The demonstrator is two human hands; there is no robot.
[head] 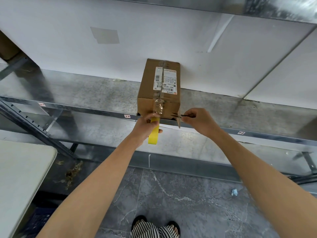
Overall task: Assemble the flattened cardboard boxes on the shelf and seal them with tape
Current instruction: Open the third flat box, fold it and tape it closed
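An assembled brown cardboard box [147,93] with a white shipping label stands on the metal shelf [85,98], its near end at the shelf's front edge. Clear tape runs along its top seam and down the near face. My left hand [145,127] grips a yellow tape roll [153,133] just below the box's front, with a strip of clear tape stretched up to the box. My right hand [199,121] pinches small dark scissors [178,115], whose blades point left toward the tape at the box's lower right corner.
A second shelf level [96,129] lies below, and a shelf board [257,7] hangs above. A pale table [22,176] stands at the lower left. The white wall is behind the box. A crumpled scrap [234,192] lies on the grey floor.
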